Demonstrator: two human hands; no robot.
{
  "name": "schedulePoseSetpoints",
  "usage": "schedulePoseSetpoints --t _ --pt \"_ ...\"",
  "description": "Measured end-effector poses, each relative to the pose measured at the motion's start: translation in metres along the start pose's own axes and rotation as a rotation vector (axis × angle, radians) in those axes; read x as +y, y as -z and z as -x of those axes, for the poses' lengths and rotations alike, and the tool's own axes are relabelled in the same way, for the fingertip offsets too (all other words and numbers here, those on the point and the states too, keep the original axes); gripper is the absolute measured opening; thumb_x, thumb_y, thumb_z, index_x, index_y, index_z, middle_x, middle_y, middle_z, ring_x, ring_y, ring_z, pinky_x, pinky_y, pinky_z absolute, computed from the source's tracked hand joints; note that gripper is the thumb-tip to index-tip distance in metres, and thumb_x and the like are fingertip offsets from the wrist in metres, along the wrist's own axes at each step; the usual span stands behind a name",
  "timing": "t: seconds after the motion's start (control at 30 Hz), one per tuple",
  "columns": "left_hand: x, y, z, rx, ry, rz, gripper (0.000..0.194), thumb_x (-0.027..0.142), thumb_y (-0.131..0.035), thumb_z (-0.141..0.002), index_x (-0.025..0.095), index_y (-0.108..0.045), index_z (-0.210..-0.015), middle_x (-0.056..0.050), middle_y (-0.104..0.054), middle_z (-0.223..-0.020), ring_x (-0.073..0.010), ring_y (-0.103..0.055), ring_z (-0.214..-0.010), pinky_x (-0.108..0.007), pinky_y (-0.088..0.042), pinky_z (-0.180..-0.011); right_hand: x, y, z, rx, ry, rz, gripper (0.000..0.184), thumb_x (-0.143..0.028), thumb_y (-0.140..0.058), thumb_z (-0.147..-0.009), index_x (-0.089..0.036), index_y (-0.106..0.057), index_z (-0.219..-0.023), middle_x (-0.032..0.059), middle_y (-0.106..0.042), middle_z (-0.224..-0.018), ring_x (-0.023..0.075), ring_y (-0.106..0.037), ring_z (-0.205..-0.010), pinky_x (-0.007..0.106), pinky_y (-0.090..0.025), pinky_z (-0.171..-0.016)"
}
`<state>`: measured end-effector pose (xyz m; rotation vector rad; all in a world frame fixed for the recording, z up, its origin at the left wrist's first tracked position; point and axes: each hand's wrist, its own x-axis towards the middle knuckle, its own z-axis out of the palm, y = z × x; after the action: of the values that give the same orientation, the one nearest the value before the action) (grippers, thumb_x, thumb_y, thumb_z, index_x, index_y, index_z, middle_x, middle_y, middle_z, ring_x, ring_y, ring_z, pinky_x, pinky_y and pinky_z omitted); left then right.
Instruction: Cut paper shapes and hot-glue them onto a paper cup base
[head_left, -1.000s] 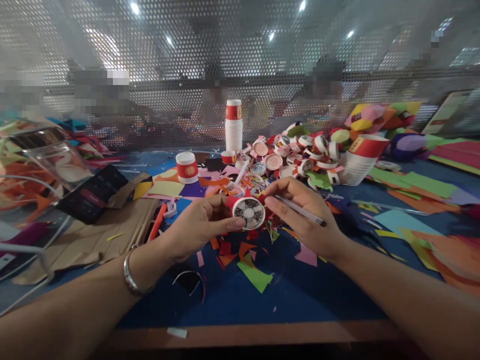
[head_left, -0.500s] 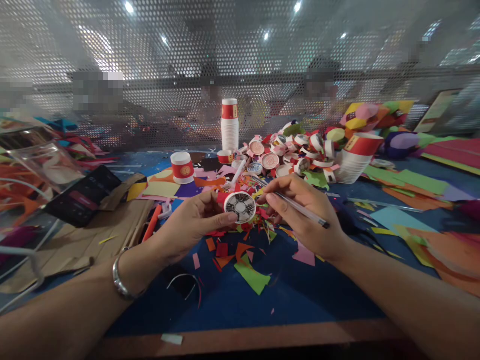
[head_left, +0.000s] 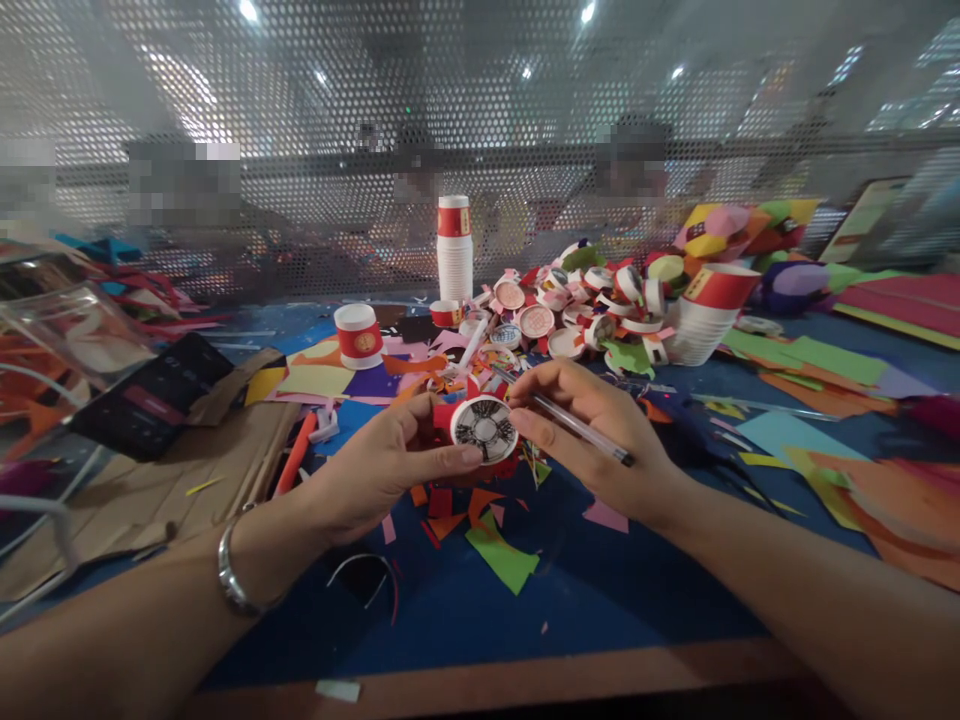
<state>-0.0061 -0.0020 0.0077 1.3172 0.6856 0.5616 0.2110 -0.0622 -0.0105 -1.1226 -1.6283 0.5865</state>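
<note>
My left hand (head_left: pixel 409 455) is closed on a cut paper cup base (head_left: pixel 485 430), its thumb on the lower rim. The round face toward me carries a black drawn pattern around a plain centre, and red strips stick out behind. A pen (head_left: pixel 574 418) lies across my right hand (head_left: pixel 592 430), gripped between thumb and fingers. The right fingertips are at the right edge of the cup base; whether they touch it I cannot tell. Under both hands are scattered paper scraps, among them a green piece (head_left: pixel 504 552).
Behind lie a pile of cut cup bases (head_left: pixel 536 322), a tall cup stack (head_left: pixel 454 262), a leaning cup stack (head_left: pixel 701 325) and a red-white cup (head_left: pixel 358 337). Cardboard (head_left: pixel 161 470) and a dark phone-like device (head_left: pixel 150 395) are at left, coloured paper (head_left: pixel 795 440) at right. A perforated screen (head_left: pixel 337 200) stands behind.
The cup base has moved slightly down and right, turned a little in my left hand. My right hand with the pen has come closer to it. The whole view has shifted slightly.
</note>
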Motion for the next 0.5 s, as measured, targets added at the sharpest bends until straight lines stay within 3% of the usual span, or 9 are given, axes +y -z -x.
schedulePoseSetpoints --t 0.23,0.5 --pt "-0.001 0.0006 0.0012 -0.101 -0.054 -0.063 0.028 0.027 -0.076 -0.085 0.02 -0.066 -0.11 -0.005 -0.072 -0.117 -0.0188 -0.069 -0.105 -0.032 -0.054 -0.096 0.0008 -0.0003 0.0005 -0.033 0.013 0.013 0.017 -0.036 -0.064 -0.094 -0.022 -0.06 -0.102 0.0018 -0.065 -0.091 0.0156 -0.06 -0.079 0.029 -0.046 -0.067" --pt "-0.0028 0.003 0.0005 0.065 -0.204 -0.308 0.029 0.042 -0.074 -0.085 0.018 -0.066 -0.099 -0.003 -0.071 -0.091 -0.0181 -0.068 -0.085 -0.03 -0.055 -0.079 -0.0017 -0.001 0.0007 -0.038 0.022 0.005 0.016 -0.034 -0.067 -0.093 -0.023 -0.061 -0.102 0.0 -0.064 -0.088 0.0137 -0.058 -0.074 0.028 -0.047 -0.066"
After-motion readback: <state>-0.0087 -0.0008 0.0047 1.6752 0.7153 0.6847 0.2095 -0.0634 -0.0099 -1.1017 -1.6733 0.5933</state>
